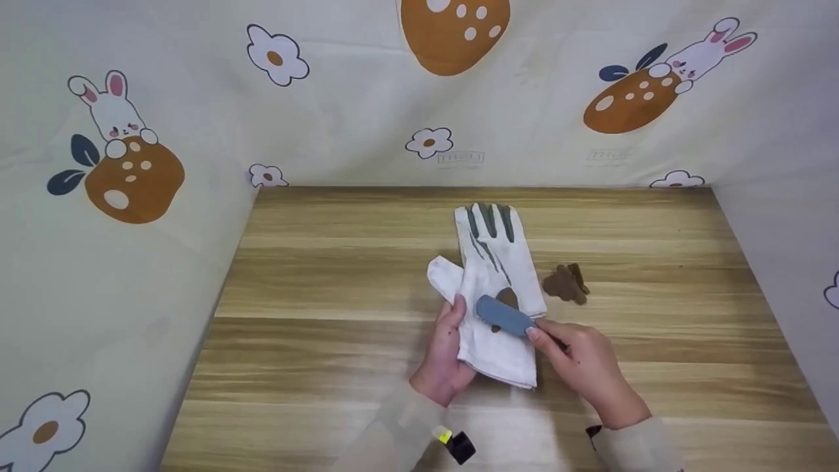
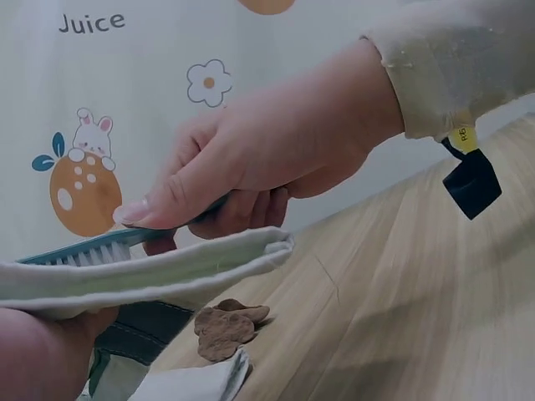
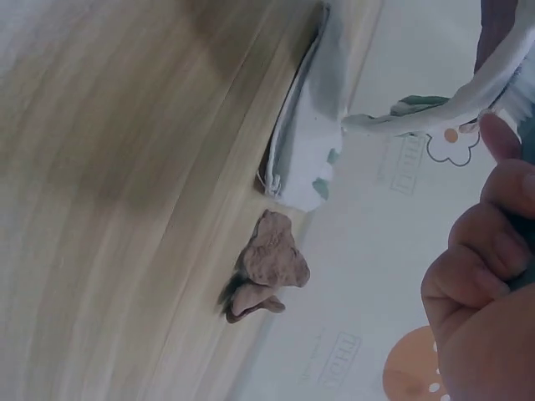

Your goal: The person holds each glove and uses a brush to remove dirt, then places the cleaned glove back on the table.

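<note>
My left hand [image 1: 446, 354] grips a white work glove [image 1: 501, 367] by its left edge, thumb on top and fingers beneath. A brown smear [image 1: 507, 298] marks the glove's upper face. In my right hand [image 1: 586, 357] is a blue scrub brush [image 1: 505, 316], gripped by its handle and lying across the smear. White bristles [image 2: 92, 255] point down at the fabric in the left wrist view. Under the held glove, a second white glove [image 3: 305, 142] lies on the table. Dark green strips [image 1: 488, 219] run along the glove fingers at the far end.
Brown clay-like lumps [image 1: 565, 283] lie on the wood-grain table [image 1: 314, 282] just right of the gloves. A pale cloth [image 1: 347, 111] printed with rabbits, flowers and orange fruit hangs behind the table and along both sides.
</note>
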A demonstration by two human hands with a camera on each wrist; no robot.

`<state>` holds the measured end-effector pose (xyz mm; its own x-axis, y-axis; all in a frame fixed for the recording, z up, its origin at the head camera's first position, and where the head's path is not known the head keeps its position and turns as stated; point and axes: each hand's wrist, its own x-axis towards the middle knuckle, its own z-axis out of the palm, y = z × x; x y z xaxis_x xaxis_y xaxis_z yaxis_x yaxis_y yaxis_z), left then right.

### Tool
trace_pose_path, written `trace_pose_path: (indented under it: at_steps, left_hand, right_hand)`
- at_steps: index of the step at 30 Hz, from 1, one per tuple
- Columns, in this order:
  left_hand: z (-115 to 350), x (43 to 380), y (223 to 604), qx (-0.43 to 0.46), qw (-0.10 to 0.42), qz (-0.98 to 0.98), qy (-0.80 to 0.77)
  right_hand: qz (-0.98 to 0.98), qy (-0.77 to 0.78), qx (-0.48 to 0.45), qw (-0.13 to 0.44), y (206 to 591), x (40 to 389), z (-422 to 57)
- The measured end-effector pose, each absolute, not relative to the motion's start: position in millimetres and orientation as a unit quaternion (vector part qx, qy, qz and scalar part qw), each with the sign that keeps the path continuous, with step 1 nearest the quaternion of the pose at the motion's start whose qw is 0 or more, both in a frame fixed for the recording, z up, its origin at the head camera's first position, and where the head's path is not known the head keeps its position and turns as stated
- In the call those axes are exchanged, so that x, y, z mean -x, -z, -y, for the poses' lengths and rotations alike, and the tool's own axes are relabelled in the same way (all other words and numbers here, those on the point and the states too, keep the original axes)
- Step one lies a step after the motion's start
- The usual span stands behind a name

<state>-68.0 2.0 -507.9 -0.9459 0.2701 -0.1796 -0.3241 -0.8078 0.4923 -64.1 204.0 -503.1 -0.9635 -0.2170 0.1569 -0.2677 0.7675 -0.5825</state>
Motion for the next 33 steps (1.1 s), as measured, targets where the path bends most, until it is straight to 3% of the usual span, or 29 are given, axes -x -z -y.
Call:
trace_pose_path:
  at_steps: [13, 22, 33]
  left_hand:
    - [4, 78, 509, 0.062, 0.148, -0.268, -0.95]
    - [-2, 66, 517, 0.036, 0.184, -0.27, -0.944]
    - [5, 75, 512, 0.065, 0.16, -0.278, -0.945]
  right_hand:
    - [0.929, -0.333, -0.159, 0.04, 504, 63, -207]
    - [0.922, -0.361, -0.101, 0.1, 502, 71, -204]
    - [0.938, -0.324, -0.124, 0.004, 505, 64, -199]
